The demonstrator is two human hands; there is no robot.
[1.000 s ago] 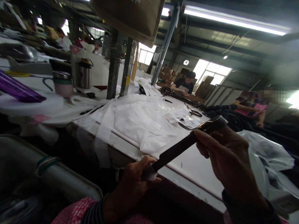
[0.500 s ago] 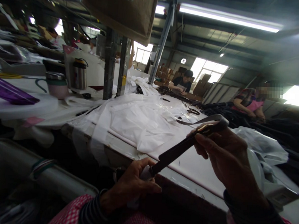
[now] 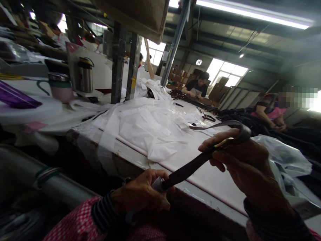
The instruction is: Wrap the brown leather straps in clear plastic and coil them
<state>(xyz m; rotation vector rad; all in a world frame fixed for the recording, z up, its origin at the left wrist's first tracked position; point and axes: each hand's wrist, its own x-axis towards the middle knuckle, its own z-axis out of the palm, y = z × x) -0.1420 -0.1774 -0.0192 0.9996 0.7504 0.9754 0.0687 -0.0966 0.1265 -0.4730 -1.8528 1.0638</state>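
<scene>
Workshop counter (image 3: pixel 216 177), white sheeting (image 3: pixel 149 129) heaped; across near edge, left hand (image 3: pixel 144 190) and right hand (image 3: pixel 245 162) both pinch dark strap (image 3: pixel 188 167).

I saw one camera at work, worn on the head, facing forward and down across the white table (image 3: pixel 216 178). The left hand (image 3: pixel 143 190) and right hand (image 3: pixel 247 164) were close beneath it, large in the lower part of its view; farther off it took in a co-worker (image 3: pixel 198 87) and, well beyond, a bright window (image 3: pixel 228 67), with a ceiling lamp (image 3: pixel 253 12) along the top.
</scene>
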